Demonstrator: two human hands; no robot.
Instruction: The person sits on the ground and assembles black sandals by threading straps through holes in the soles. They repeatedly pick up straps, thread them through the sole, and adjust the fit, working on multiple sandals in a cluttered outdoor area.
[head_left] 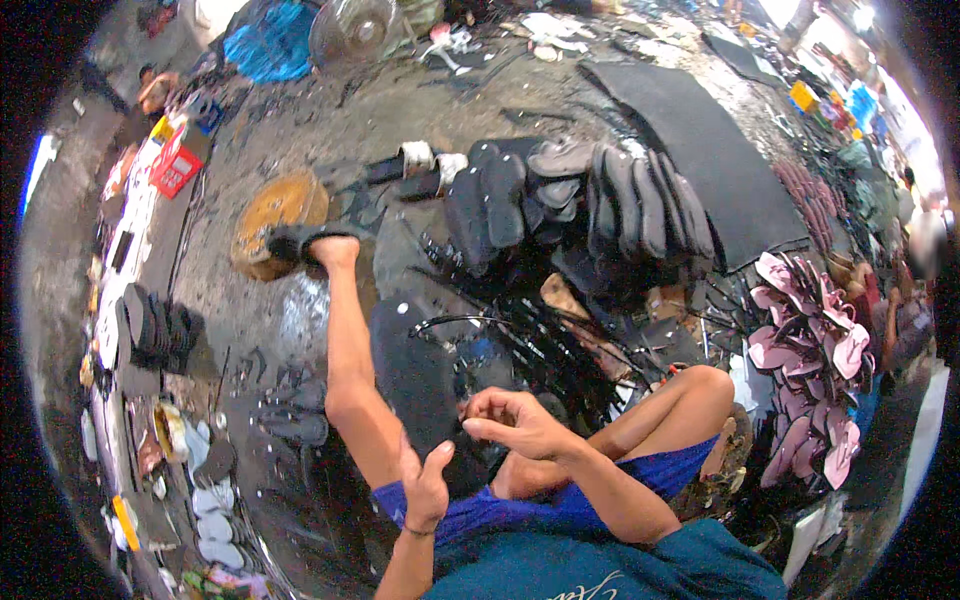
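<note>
A large black foam sandal sole (412, 365) stands lengthwise over my lap, with a small white dot near its far end. My left hand (428, 487) grips its near left edge, thumb up along the side and the other fingers hidden behind it. My right hand (515, 422) is curled at the sole's right side, thumb and forefinger pinched together. Whatever lies between those fingertips is too small and dark to make out. Just beyond, thin shiny black straps (540, 365) lie in a loose heap.
Stacked dark soles (625, 205) spread ahead, beside a wide black foam sheet (715, 150). My left foot rests near a round wooden block (275, 220). Pink sandals (810, 350) pile up at right; more dark soles (155, 330) stand at left. A red box (178, 170) sits farther off.
</note>
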